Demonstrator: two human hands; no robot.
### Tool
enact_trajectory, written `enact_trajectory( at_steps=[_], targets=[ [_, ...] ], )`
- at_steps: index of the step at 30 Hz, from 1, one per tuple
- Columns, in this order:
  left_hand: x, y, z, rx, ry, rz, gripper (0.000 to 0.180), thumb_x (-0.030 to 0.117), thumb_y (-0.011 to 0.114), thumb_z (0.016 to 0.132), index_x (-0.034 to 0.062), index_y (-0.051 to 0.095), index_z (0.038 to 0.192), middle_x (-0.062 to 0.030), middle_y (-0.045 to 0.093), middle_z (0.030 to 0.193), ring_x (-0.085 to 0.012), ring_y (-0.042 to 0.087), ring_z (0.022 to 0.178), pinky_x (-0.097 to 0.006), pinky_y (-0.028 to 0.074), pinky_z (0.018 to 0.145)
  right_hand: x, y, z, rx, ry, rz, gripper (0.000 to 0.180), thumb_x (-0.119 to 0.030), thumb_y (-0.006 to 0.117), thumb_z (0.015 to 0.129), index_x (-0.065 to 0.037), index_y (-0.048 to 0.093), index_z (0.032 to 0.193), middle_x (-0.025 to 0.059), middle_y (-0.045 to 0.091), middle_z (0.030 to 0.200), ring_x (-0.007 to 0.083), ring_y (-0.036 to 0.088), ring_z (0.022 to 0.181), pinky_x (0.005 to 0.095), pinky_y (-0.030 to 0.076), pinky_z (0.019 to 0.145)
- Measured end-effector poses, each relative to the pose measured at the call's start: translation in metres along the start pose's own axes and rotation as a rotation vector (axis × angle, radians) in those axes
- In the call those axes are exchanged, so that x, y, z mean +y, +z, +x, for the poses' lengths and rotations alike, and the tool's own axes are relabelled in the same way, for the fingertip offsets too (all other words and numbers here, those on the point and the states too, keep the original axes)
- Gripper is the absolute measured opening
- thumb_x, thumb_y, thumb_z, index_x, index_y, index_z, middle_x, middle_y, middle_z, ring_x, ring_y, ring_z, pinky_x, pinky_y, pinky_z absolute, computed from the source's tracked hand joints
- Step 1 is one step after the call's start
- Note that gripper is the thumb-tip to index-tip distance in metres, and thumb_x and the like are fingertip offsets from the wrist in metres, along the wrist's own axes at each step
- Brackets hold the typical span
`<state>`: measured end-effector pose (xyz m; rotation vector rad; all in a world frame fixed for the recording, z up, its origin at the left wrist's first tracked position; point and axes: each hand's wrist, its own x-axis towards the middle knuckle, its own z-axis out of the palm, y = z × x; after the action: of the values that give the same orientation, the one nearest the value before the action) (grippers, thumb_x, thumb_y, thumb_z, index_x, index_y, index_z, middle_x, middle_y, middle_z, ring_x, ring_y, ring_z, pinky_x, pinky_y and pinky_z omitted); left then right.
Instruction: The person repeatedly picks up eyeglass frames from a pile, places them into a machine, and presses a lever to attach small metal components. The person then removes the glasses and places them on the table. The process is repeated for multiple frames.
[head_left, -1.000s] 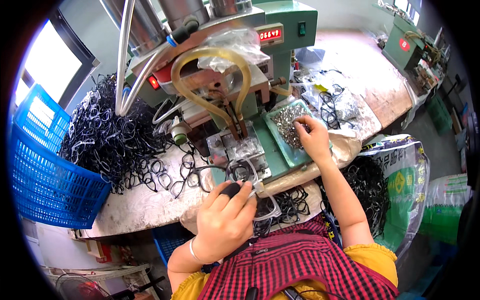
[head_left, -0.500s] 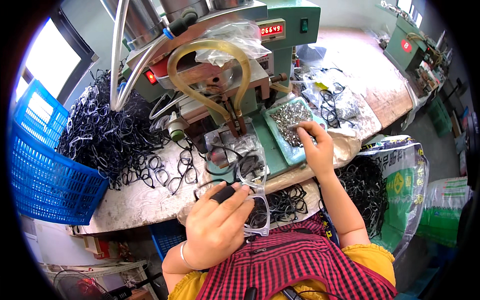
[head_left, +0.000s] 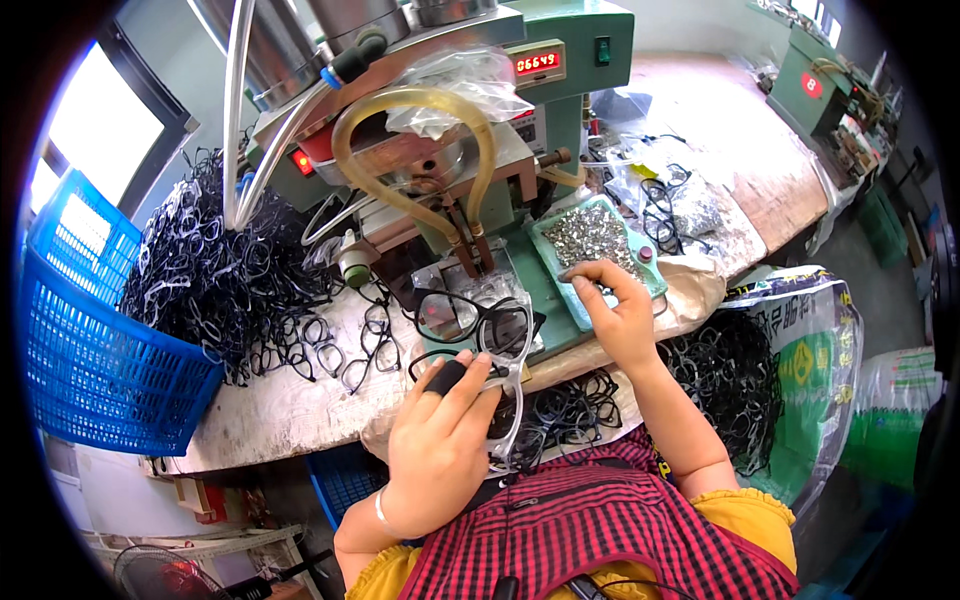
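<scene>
My left hand, a black band around one finger, is closed on eyeglass frames in front of the machine. A black eyeglass frame and a clear eyeglass frame overlap there; exactly how the fingers grip each is hidden. My right hand is above the near left edge of a green tray heaped with small metal parts. Thumb and forefinger pinch a small dark piece, too small to name. Just beyond the frames, the machine's paired dark metal jaws point down.
A heap of dark frames and a blue basket are on the left. Loose frames lie at the table's near edge. A sack of frames stands at right. A tan hose loops over the machine.
My right hand has moved left and slightly nearer, off the metal parts. The frames in my left hand have turned, so the black one shows more openly before the jaws.
</scene>
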<state>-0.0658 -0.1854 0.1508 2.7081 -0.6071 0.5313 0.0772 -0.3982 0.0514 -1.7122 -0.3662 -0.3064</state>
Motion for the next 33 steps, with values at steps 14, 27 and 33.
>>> enact_trajectory(
  at_steps=[14,27,33],
  targets=[
    [-0.009,0.041,0.0,0.259,0.375,-0.399,0.03,0.029,0.076,0.089,-0.0007,0.07,0.086,-0.0152,0.072,0.112,-0.03,0.072,0.096,-0.042,0.061,0.083,-0.049,0.054,-0.039,-0.067,-0.268,0.214,0.01,-0.009,0.057,0.099,-0.001,0.064,0.102,0.0148,0.07,0.096,0.0284,0.068,0.085,0.0367,0.053,0.078],
    [-0.027,0.06,0.04,-0.252,0.483,-0.662,0.027,0.029,0.081,0.081,0.0076,0.069,0.092,-0.0042,0.072,0.114,-0.0192,0.063,0.069,-0.035,0.057,0.071,0.047,0.009,-0.005,0.132,0.122,0.085,0.013,-0.008,0.058,0.098,0.001,0.067,0.102,0.0077,0.071,0.09,0.015,0.066,0.087,0.0287,0.051,0.081],
    [0.002,0.013,0.028,0.154,0.745,-0.202,0.037,0.038,0.08,0.083,0.0036,0.065,0.086,-0.0138,0.072,0.104,-0.0257,0.073,0.086,-0.039,0.062,0.088,-0.004,0.009,-0.016,-0.01,0.116,0.342,0.016,-0.01,0.053,0.104,0.002,0.061,0.108,0.0087,0.069,0.099,0.0144,0.067,0.094,0.0287,0.053,0.086]
  ],
)
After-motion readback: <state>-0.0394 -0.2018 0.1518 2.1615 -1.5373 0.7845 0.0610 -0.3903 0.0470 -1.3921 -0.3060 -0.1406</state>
